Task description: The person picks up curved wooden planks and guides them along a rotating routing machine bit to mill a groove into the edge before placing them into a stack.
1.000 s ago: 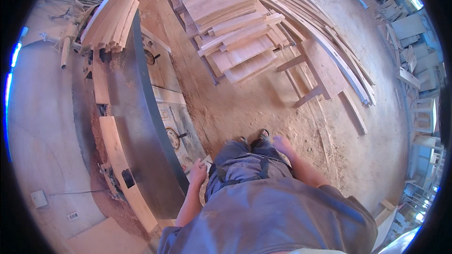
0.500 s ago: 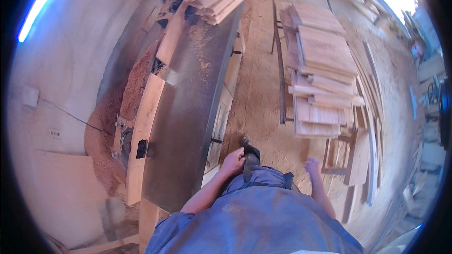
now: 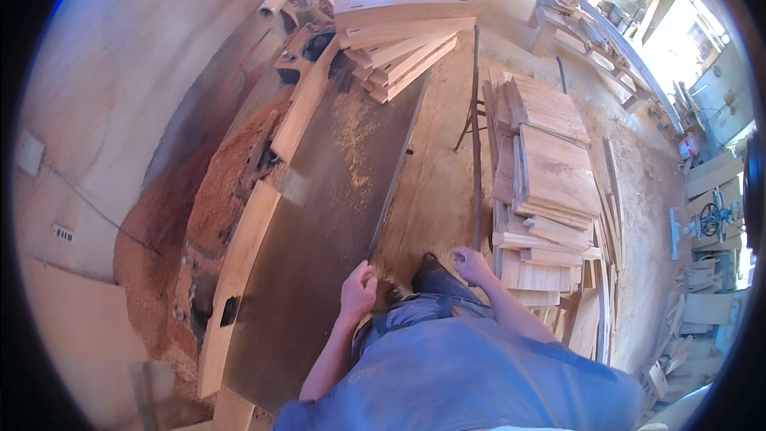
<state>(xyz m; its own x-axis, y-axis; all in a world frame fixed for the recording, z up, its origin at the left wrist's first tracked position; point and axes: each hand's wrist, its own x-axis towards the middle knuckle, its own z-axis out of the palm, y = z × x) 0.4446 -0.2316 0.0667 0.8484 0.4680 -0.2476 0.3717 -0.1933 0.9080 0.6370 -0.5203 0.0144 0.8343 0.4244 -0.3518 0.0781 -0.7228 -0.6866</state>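
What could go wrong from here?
The fanned stack of wooden boards lies unevenly on the dark machine table and might slide if bumped. The left hand appears near the table's edge and could knock it. Loose sawdust on the table might make boards skid.

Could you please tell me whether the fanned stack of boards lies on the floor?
No, the fanned stack of boards rests on the dark machine table.

The left forearm slants up from the lower edge to the left hand, in the lower middle of the frame, fingers curled; the right forearm angles up and leftward to the right hand, slightly higher, right of centre, fingers bent
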